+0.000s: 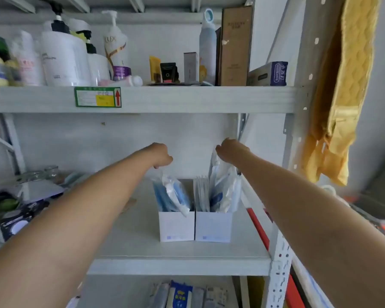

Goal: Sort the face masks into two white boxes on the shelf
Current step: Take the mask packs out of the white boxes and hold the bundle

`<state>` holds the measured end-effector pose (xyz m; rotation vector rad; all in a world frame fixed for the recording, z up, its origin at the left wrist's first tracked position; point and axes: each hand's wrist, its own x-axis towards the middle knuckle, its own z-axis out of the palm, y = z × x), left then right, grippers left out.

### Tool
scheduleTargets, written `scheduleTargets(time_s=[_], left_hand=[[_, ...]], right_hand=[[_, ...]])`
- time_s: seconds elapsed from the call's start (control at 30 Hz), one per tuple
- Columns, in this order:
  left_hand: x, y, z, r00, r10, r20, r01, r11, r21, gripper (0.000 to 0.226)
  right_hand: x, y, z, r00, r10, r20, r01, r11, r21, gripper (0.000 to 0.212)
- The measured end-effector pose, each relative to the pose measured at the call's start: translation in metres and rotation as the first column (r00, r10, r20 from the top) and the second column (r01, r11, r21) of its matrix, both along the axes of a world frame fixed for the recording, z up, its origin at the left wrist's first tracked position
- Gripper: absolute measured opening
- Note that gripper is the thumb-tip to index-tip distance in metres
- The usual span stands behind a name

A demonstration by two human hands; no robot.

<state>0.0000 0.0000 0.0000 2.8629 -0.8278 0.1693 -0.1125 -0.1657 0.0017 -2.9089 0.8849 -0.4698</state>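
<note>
Two white boxes stand side by side on the middle shelf (pixel 142 245). The left box (pixel 177 226) holds blue face masks in clear wrappers (pixel 172 194). The right box (pixel 213 226) holds white and pale-blue wrapped masks (pixel 222 192). My left hand (pixel 161 155) hovers above the left box, fingers curled down toward the top of a wrapper; whether it grips is unclear. My right hand (pixel 228 150) is above the right box, fingers pinched on the top edge of a tall wrapped mask (pixel 214 165).
The upper shelf (pixel 187 98) carries bottles, tubes and cartons. Jars and dark clutter (pixel 15 207) sit at the left of the middle shelf. A yellow cloth (pixel 338 107) hangs on the right upright. More packets (pixel 180 294) lie on the shelf below.
</note>
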Motion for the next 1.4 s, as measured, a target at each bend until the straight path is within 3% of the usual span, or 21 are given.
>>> scheduleTargets(time_s=[0.13,0.23,0.3,0.4,0.47,0.53,0.63,0.7,0.77,0.83,0.9,1.0,1.1,1.17,1.2,1.23,1.3,1.33,1.4], left_hand=[[0.013,-0.016,-0.005,0.995,-0.043,-0.091,0.041,0.999,-0.029,0.029],[0.029,-0.022,-0.011,0.989,-0.079,-0.127,0.073,0.996,-0.051,0.024],[0.039,-0.024,-0.009,0.988,-0.076,-0.138,0.067,0.995,-0.067,0.022],[0.051,-0.030,-0.001,0.980,-0.063,-0.190,0.042,0.992,-0.115,0.027],[0.052,-0.035,0.003,0.971,-0.060,-0.231,0.025,0.988,-0.151,0.035],[0.051,-0.040,0.004,0.953,-0.046,-0.299,-0.022,0.975,-0.222,0.040],[0.048,-0.049,0.006,0.842,-0.150,-0.519,-0.147,0.861,-0.488,0.052],[0.046,-0.054,0.007,0.673,-0.349,-0.652,-0.298,0.679,-0.671,0.067],[0.042,-0.057,0.006,0.436,-0.608,-0.663,-0.442,0.497,-0.747,0.087],[0.040,-0.055,0.006,0.268,-0.822,-0.503,-0.485,0.336,-0.807,0.098],[0.039,-0.050,0.005,0.307,-0.884,-0.353,-0.450,0.192,-0.872,0.077],[0.033,-0.047,0.000,0.514,-0.782,-0.352,-0.311,0.212,-0.926,0.032],[0.042,-0.042,-0.010,0.551,-0.753,-0.361,-0.256,0.260,-0.931,0.019],[0.050,-0.035,-0.016,0.527,-0.756,-0.387,-0.269,0.284,-0.920,0.023],[0.054,-0.031,-0.018,0.532,-0.751,-0.390,-0.279,0.279,-0.919,0.025],[0.058,-0.029,-0.021,0.547,-0.738,-0.396,-0.287,0.279,-0.916,0.027],[0.062,-0.026,-0.026,0.565,-0.716,-0.411,-0.295,0.290,-0.910,0.027],[0.061,-0.024,-0.028,0.567,-0.709,-0.420,-0.305,0.293,-0.906,0.027],[0.061,-0.022,-0.030,0.566,-0.700,-0.435,-0.314,0.305,-0.899,0.027]], right_hand=[[0.031,-0.009,-0.013,0.999,0.028,0.042,-0.033,0.993,0.111,0.047],[0.050,-0.019,-0.025,0.999,0.030,-0.015,-0.027,0.983,0.182,0.050],[0.057,-0.027,-0.029,0.997,0.046,-0.060,-0.032,0.976,0.216,0.043],[0.062,-0.035,-0.018,0.993,0.045,-0.107,-0.014,0.961,0.277,0.016],[0.062,-0.043,-0.004,0.999,0.013,-0.046,0.004,0.940,0.343,0.029],[0.058,-0.050,0.012,0.993,-0.003,0.119,-0.038,0.941,0.336,0.025],[0.051,-0.049,0.024,0.934,0.076,0.348,-0.142,0.976,0.166,0.019],[0.046,-0.045,0.019,0.895,0.227,0.383,-0.238,0.971,-0.018,0.031],[0.039,-0.035,0.009,0.791,0.486,0.372,-0.400,0.870,-0.288,0.039],[0.037,-0.026,-0.004,0.543,0.800,0.254,-0.581,0.577,-0.574,0.040],[0.043,-0.025,-0.014,0.374,0.924,0.079,-0.638,0.319,-0.701,0.038],[0.042,-0.021,-0.021,0.355,0.931,-0.083,-0.751,0.232,-0.618,0.039],[0.034,-0.025,-0.022,0.426,0.855,-0.296,-0.774,0.175,-0.608,0.049],[0.026,-0.023,-0.017,0.558,0.799,-0.222,-0.649,0.254,-0.717,0.045],[0.021,-0.020,-0.012,0.644,0.755,-0.122,-0.553,0.350,-0.756,0.043],[0.013,-0.017,-0.004,0.767,0.640,-0.049,-0.472,0.511,-0.718,0.041],[0.002,-0.014,0.006,0.970,0.239,-0.046,-0.232,0.851,-0.471,0.041],[-0.001,-0.015,0.005,0.992,0.065,-0.112,-0.097,0.943,-0.318,0.047],[-0.003,-0.020,0.000,0.975,-0.043,-0.216,0.038,0.999,-0.026,0.063]])
